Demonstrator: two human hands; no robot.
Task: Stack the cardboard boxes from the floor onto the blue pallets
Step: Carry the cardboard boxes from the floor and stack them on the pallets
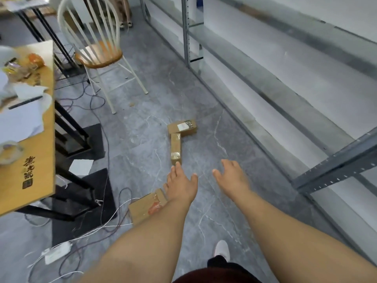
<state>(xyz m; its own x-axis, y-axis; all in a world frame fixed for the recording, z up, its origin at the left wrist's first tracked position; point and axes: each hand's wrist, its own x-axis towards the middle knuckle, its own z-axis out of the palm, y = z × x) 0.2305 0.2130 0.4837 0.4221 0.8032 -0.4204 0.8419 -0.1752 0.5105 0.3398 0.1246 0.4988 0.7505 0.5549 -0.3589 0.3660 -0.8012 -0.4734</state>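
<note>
Three cardboard boxes lie on the grey floor. A flat box with a white label (182,127) is farthest from me. A narrow taped box (175,148) lies just in front of it, touching its corner. A larger box with an orange patch of tape (145,207) sits nearest, partly hidden by my left forearm. My left hand (181,183) is stretched out with straight fingers, its tips just short of the narrow box. My right hand (231,176) reaches forward beside it, fingers relaxed, holding nothing. No blue pallet is in view.
A grey metal shelf rack (285,94) runs along the right. A white chair with a wooden seat (100,56) stands behind the boxes. A cluttered wooden table (30,139) is at the left, with cables (98,227) trailing over the floor beside it.
</note>
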